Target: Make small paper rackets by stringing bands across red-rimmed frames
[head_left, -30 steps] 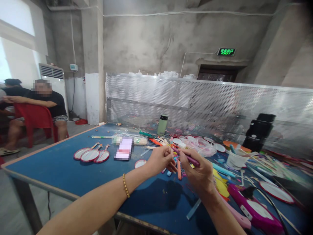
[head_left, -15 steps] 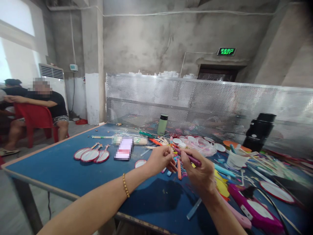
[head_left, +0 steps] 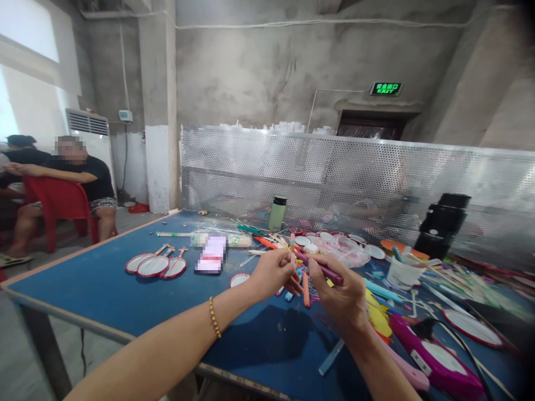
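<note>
Pinched upright in the fingers of my left hand (head_left: pixel 272 274) is a thin wooden stick (head_left: pixel 293 243) with orange and teal bands near its top. My right hand (head_left: pixel 346 292) grips a purple marker (head_left: pixel 330 274), its front end pointing at the stick and close to it; whether they touch I cannot tell. Below and between the hands lie an orange marker (head_left: pixel 306 291) and several other coloured pens, partly hidden by my fingers. Left of my left hand is a round white disc with a red rim (head_left: pixel 239 279), partly covered by my wrist.
Three small round fans (head_left: pixel 153 266) and a phone (head_left: pixel 211 256) lie on the blue table (head_left: pixel 96 289). A green bottle (head_left: pixel 277 213) stands behind. On the right are a white cup (head_left: pixel 403 275), a magenta device (head_left: pixel 438 356) with a cable, and a translucent stick (head_left: pixel 331 357).
Both hands stay almost in place with the stick and marker. The marker has shifted very slightly left.
</note>
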`<state>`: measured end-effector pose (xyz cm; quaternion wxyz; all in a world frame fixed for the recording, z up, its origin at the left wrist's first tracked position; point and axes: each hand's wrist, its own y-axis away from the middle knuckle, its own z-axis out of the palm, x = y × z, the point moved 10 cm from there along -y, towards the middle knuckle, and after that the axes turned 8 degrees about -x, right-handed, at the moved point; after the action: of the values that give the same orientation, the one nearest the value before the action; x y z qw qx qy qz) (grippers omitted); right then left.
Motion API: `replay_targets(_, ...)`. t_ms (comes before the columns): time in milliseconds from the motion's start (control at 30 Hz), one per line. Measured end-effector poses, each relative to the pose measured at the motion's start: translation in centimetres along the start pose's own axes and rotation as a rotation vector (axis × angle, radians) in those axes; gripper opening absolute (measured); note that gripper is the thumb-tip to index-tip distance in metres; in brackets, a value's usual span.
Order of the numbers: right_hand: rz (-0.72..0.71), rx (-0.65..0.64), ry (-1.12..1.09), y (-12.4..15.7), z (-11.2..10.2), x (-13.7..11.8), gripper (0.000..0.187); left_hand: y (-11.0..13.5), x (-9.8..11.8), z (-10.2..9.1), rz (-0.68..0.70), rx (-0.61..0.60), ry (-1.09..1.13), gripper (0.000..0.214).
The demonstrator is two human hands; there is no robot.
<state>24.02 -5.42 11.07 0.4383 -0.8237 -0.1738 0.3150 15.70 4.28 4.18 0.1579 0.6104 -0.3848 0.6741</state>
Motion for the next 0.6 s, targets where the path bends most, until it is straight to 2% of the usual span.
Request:
replay_targets(367, 0.022, 0.002, 0.008, 0.17, -0.02, 0.55, 0.017, -0.23, -0.53, 0.12, -0.006, -0.012, 0.055, 0.007)
replay_targets(600, -0.013, 0.05, 0.034, 0.11, -0.58, 0.09, 0.015, -0.18, -0.57, 0.05, -0.011, 0.001, 0.062, 0.007)
